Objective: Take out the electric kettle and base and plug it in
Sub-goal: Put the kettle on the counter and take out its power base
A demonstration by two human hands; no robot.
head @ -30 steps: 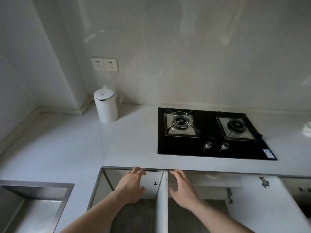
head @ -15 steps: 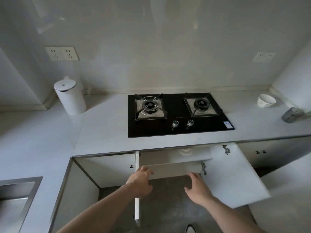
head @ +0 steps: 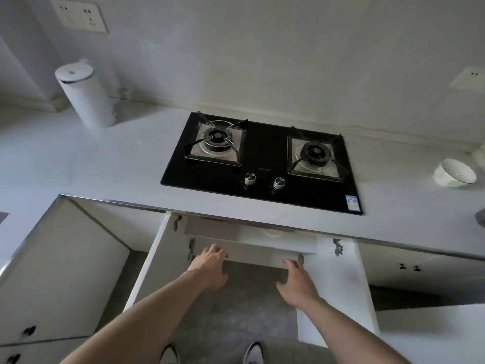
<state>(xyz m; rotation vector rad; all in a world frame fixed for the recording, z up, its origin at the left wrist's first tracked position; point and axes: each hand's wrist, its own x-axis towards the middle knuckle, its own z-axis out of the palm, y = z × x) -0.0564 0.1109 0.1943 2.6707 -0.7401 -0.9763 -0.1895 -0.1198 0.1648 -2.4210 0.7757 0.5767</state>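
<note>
A white cylindrical electric kettle (head: pixel 84 98) with a lid stands upright at the back left of the counter, near the wall. Above it a double wall socket (head: pixel 78 15) is mounted. No kettle base or cord shows. Below the stove, both cabinet doors stand wide open: the left door (head: pixel 157 258) and the right door (head: pixel 338 285). My left hand (head: pixel 210 266) and my right hand (head: pixel 296 282) reach into the opening between them, fingers spread, fingertips at the lower edge of a white panel (head: pixel 252 249). Neither hand holds anything. The cabinet's inside is mostly hidden.
A black two-burner gas stove (head: pixel 262 164) is set into the pale counter (head: pixel 118 166). A white bowl (head: pixel 455 173) sits at the right, with a second socket (head: pixel 469 78) on the wall above. Closed cabinet doors flank the opening. My shoes (head: pixel 253 353) stand on grey floor.
The two cabinet doors have swung from nearly shut to wide open. My hands left the door edges and moved up to the white panel under the counter.
</note>
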